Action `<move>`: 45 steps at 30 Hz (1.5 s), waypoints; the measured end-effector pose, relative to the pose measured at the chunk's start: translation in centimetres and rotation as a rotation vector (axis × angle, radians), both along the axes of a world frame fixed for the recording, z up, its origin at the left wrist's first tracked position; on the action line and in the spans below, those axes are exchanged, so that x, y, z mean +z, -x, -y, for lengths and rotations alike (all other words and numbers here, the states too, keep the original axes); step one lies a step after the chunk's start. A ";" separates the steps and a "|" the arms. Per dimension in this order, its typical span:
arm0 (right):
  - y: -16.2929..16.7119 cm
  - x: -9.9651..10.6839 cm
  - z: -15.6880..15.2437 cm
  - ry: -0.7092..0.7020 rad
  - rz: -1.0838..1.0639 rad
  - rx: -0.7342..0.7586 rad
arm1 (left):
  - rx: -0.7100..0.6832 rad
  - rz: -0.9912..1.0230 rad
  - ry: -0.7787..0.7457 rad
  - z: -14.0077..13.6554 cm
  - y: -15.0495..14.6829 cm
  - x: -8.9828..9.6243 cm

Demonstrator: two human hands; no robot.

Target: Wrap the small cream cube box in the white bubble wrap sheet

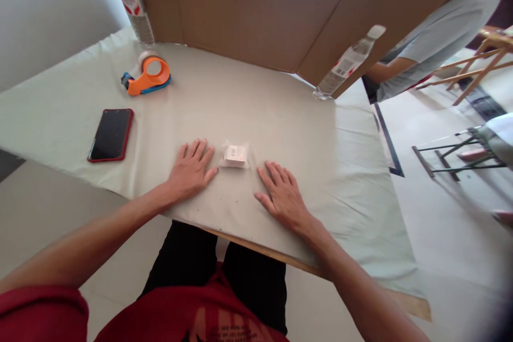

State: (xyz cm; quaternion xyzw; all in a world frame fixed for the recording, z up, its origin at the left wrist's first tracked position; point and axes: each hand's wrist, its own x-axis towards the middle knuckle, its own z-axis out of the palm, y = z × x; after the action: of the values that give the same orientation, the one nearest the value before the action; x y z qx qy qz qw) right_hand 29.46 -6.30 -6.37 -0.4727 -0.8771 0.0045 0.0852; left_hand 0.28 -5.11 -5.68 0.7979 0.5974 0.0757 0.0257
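A small packet in clear plastic wrapping, with a barcode label, lies on the cloth-covered table between my hands. To its left, my left hand rests palm down, fingers spread, its thumb pointing toward the packet. On the packet's right, my right hand also lies flat with fingers stretched out. Neither hand touches the packet or holds anything. Further left lies a phone in a red case, its screen dark. Behind it sits an orange and blue tape dispenser with a roll of tape.
Cardboard panels stand along the table's back. One water bottle stands at the back left, another bottle at the right. Past the right edge are a person in a grey sleeve and a folding stool.
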 end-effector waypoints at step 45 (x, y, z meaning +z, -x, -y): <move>7.5 0.9 -10.4 0.096 -0.875 0.035 | 0.126 1.717 0.634 -9.3 -1.0 2.4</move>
State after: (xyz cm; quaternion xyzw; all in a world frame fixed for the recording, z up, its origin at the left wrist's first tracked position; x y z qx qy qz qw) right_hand 21.96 4.09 -5.44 -0.4147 -0.7651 0.2463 0.4265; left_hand 1.29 4.22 -3.31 0.3894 0.4083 0.4765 0.6743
